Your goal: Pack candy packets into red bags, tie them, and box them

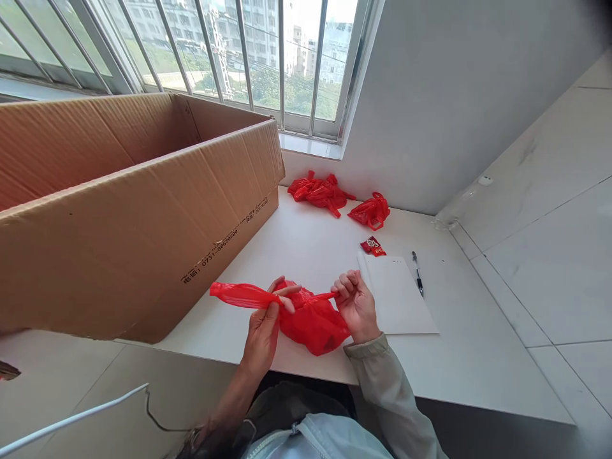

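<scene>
A red plastic carrier bag [315, 328] sits on the white tabletop [468, 357], near its front edge, between the person's two hands. Its film is thin, glossy and wrinkled; the body bulges into a rounded, lumpy pouch, with a darker patch showing through low on the right side. What it holds cannot be made out. The neck is gathered narrow, and one long, flattened strip extends leftward through the left hand [262, 325], whose thumb and fingers are clamped on it. The right hand [354, 306], its fingers curled in, pinches a thinner, twisted strip on the other side.

To the left stands an open-topped corrugated cardboard carton [215, 210], creased along its wall and printed with black characters and digits; its bottom is hidden. By the back wall lie a crumpled heap of red plastic bags [320, 191] and a smaller red bag [371, 211]. Nearer are a shiny red sachet [373, 246], flat white paper [399, 293] and a slim pen [417, 274] with a dark grip.
</scene>
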The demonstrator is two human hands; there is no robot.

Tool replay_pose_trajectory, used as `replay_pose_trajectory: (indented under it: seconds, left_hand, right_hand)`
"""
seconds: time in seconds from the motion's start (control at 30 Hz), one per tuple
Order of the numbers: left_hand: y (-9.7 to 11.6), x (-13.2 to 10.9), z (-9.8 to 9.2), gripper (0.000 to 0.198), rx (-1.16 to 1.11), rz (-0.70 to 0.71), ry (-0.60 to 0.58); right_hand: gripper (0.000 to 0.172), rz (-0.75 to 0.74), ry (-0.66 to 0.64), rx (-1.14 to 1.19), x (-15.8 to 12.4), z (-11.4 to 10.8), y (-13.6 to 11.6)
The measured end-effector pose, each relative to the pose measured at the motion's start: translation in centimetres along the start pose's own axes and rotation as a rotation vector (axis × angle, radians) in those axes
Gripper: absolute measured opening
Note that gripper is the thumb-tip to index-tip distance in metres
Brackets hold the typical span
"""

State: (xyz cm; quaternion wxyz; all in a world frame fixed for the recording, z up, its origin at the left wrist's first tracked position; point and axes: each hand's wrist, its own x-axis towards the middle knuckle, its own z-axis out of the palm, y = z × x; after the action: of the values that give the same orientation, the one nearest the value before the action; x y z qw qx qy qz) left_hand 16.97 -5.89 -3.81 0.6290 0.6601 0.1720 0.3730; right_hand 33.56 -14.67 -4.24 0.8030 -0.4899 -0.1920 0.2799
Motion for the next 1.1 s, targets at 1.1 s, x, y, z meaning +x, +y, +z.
replay_pose_trajectory:
  seconds: [1.1]
  left_hand:
    - [0.1, 0.9, -0.6, 0.038, 0.37, -0.231, -0.004]
  right_hand:
    - [0.03, -0.441, -0.745, -1.391, 2.1, -1.1, -2.2]
